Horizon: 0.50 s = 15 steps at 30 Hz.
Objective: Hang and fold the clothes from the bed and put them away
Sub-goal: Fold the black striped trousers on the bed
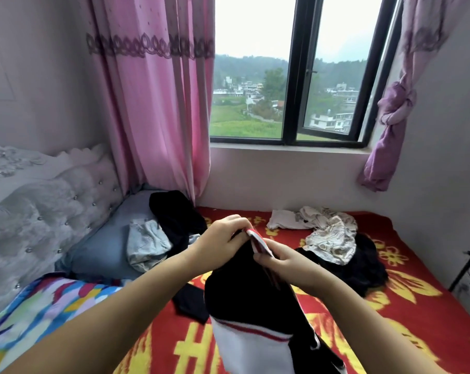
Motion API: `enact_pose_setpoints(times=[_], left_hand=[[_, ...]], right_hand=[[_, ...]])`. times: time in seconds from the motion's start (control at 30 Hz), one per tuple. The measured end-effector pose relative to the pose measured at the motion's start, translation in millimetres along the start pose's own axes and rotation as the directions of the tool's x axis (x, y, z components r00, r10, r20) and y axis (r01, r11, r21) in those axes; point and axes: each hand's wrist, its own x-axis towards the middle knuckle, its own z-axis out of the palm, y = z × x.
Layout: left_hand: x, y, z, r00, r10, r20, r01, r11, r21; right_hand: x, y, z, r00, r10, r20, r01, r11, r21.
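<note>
**Sorting barely started, one garment in hand, rest still on bed**

Both hands were up holding a black garment with white and red trim. Left hand pinched the striped edge at the top, fingers curled over it. Right hand gripped the same edge just below and right of the left fingers, thumb on top. The garment hung down from the fingers toward the camera, white panel at the bottom.

Progress, judged from the layout: early. Nothing visibly folded, stacked or hung. No hanger or wardrobe in frame.

Still on the bed:
- black pile, beyond and left of the left fingers, lying on a grey pillow
- pale grey crumpled item, touching that black pile, left of the left hand
- cream patterned garment, beyond and right of the right fingers, lying over another dark piece
- white item, just beyond the fingers, next to the cream one
- small dark piece, below the left wrist, partly behind the held garment

Likely step: lining up the edge to fold or hang.

Writing: no readable brand or label. Yellow marks on the red blanket could be characters or pattern; can't tell.
</note>
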Motion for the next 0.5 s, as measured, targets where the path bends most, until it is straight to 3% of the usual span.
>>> enact_pose_setpoints(times=[0.13,0.27,0.33,0.43,0.5], left_hand=[[12,12,-5,0.994,-0.088,-0.062,0.072,0.972,-0.225],[17,27,-8,0.998,-0.062,0.011,0.062,0.96,-0.274],[19,25,-17,0.997,-0.067,-0.043,0.051,0.952,-0.301],[13,6,-40,0.963,-0.23,-0.138,0.138,0.866,-0.48],[6,-14,-55,0.94,-0.319,-0.119,0.204,0.809,-0.551]], right_hand=[[-4,10,-5,0.993,0.018,-0.113,-0.023,0.999,-0.045],[-3,48,-5,0.98,0.143,-0.136,-0.169,0.964,-0.205],[-6,71,-14,0.966,0.198,-0.165,-0.235,0.94,-0.247],[-18,101,-41,0.931,0.258,-0.258,-0.321,0.915,-0.243],[-24,101,-60,0.902,0.223,-0.37,-0.328,0.911,-0.249]])
